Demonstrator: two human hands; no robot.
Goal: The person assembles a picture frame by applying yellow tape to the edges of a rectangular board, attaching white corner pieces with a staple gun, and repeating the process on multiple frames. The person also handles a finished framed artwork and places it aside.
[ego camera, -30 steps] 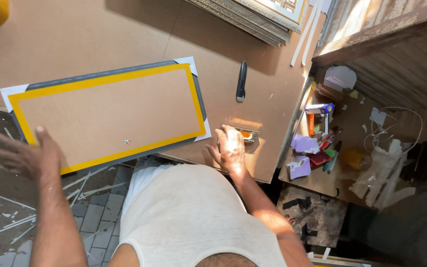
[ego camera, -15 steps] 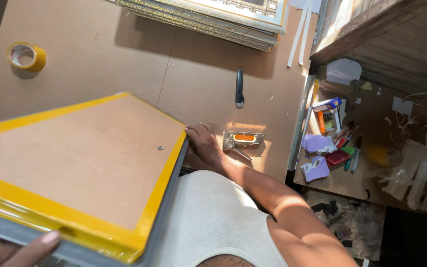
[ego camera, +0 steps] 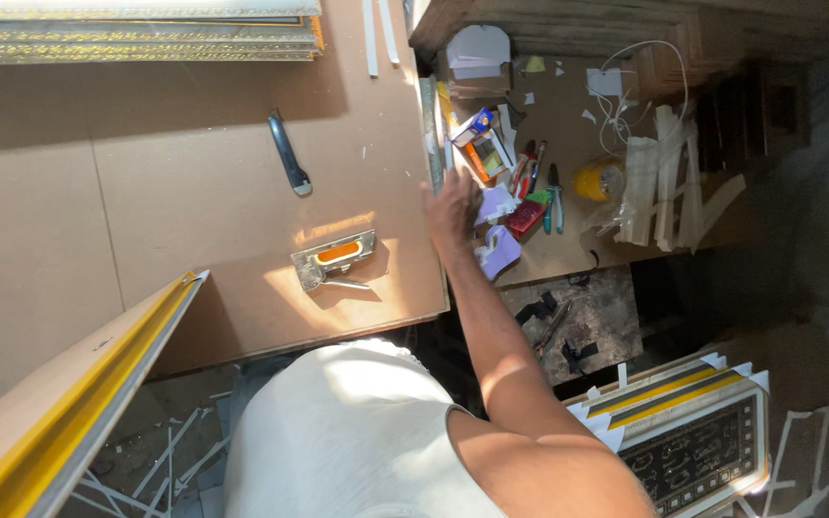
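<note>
While the yellow-edged board point(ego camera: 69, 393) is tilted at lower left, the right hand point(ego camera: 453, 206) is stretched, fingers spread, beside purple tape dispensers point(ego camera: 499, 251); left hand unseen.

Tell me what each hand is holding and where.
Right hand holds nothing, reaching toward the cluttered shelf. Left hand is out of view; the tilted yellow-edged board shows no visible grip.

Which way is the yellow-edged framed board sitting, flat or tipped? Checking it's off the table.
Tipped: the framed board slants edge-on, off the table.
</note>
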